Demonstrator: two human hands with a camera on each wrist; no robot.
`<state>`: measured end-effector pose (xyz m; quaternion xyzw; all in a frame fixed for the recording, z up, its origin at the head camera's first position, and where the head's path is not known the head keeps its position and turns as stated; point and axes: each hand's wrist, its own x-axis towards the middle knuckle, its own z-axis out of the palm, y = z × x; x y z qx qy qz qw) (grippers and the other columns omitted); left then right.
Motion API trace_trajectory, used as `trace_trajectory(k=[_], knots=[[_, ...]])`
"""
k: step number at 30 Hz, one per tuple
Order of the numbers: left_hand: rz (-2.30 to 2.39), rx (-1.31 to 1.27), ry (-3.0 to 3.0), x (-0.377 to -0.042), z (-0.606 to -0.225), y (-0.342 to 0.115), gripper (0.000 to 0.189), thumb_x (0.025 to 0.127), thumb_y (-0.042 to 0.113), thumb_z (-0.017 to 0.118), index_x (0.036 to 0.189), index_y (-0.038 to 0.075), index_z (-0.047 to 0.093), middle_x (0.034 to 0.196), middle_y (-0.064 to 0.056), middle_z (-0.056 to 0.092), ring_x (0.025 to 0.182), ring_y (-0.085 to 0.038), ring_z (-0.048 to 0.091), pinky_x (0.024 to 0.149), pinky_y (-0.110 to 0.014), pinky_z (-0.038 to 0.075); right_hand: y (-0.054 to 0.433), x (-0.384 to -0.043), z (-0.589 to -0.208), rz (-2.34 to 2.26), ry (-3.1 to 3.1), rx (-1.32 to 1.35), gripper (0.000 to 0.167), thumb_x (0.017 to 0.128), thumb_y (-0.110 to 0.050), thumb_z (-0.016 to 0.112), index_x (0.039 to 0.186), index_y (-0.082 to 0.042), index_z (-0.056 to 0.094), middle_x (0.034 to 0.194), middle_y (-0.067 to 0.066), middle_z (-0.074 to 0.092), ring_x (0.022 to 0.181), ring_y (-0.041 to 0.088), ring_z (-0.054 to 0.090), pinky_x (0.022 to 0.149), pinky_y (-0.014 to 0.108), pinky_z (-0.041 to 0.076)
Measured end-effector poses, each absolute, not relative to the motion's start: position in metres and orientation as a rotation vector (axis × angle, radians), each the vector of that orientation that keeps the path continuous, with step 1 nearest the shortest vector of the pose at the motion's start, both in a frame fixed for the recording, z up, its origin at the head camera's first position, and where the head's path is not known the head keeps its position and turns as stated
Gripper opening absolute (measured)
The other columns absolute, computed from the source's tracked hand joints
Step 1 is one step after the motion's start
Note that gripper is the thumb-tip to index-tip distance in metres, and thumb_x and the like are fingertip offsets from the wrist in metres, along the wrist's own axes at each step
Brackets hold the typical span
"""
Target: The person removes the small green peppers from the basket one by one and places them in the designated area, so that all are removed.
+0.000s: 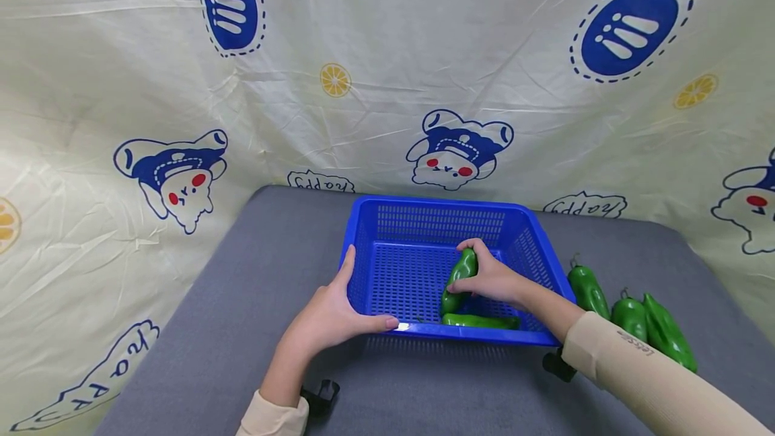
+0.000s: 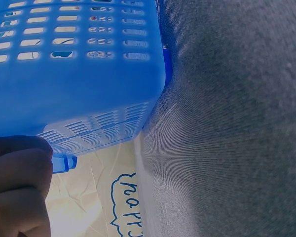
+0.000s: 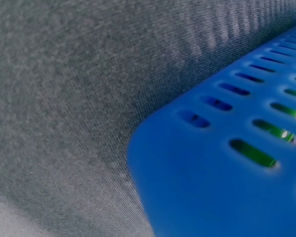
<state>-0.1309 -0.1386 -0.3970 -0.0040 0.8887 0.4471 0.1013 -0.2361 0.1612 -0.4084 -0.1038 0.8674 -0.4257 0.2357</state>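
A blue plastic basket with slotted walls stands on the grey table. My left hand holds its front left corner, the thumb over the front rim and a finger up along the left rim. Inside the basket, my right hand grips a green pepper between thumb and fingers, the pepper standing at a slant. Another green pepper lies along the front wall below it. In the right wrist view, green shows through the slots of the basket; the right hand itself is hidden there.
To the basket's right lie three more green peppers on the table, partly behind the right forearm. A patterned cloth hangs behind the table's back edge. Black straps show under the wrists.
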Motion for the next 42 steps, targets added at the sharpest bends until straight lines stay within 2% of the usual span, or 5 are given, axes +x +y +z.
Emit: trace_trajectory(k=[8,15,23,35,42], knots=[[1.316,-0.003,2.626,-0.129,-0.396,-0.137,0.137,0.061,0.068,0.083,0.159,0.035,-0.006,0.144,-0.02,0.053,0.125,-0.036,0.058,0.096,-0.059,0.049,0.164,-0.237,-0.406,-1.248,2.407,-0.325,0.077,0.082,-0.016,0.078,0.138,-0.014,0.025,0.121,0.022,0.044,0.098,0.029,0.058,0.074,0.036,0.054],[1.309,-0.015,2.635,-0.128,-0.397,-0.137,0.136,0.062,0.067,0.084,0.16,0.035,-0.005,0.144,-0.02,0.054,0.123,-0.035,0.06,0.095,-0.058,0.05,0.164,-0.238,-0.401,-1.304,2.536,-0.322,0.079,0.081,-0.035,0.082,0.134,-0.013,0.028,0.112,0.019,0.048,0.086,0.026,0.059,0.068,0.034,0.055],[1.278,-0.012,2.659,-0.128,-0.397,-0.136,0.135,0.063,0.067,0.083,0.159,0.035,-0.004,0.149,-0.022,0.048,0.127,-0.037,0.057,0.096,-0.059,0.049,0.173,-0.236,-0.389,-1.456,2.548,-0.302,0.063,0.086,-0.01,0.068,0.136,-0.01,0.029,0.125,0.024,0.038,0.092,0.029,0.053,0.065,0.034,0.055],[1.271,-0.015,2.662,-0.128,-0.399,-0.135,0.134,0.063,0.066,0.084,0.159,0.036,-0.005,0.152,-0.021,0.045,0.129,-0.038,0.055,0.097,-0.06,0.048,0.184,-0.228,-0.379,-1.541,2.442,-0.293,0.065,0.085,-0.008,0.07,0.137,-0.013,0.031,0.13,0.022,0.033,0.09,0.028,0.053,0.068,0.035,0.054],[1.254,-0.007,2.679,-0.128,-0.397,-0.136,0.135,0.062,0.068,0.083,0.159,0.036,-0.006,0.151,-0.022,0.046,0.128,-0.038,0.056,0.096,-0.059,0.049,0.199,-0.221,-0.367,-1.722,2.362,-0.27,0.052,0.088,-0.019,0.076,0.124,-0.025,0.039,0.113,0.017,0.041,0.071,0.022,0.06,0.064,0.036,0.056]])
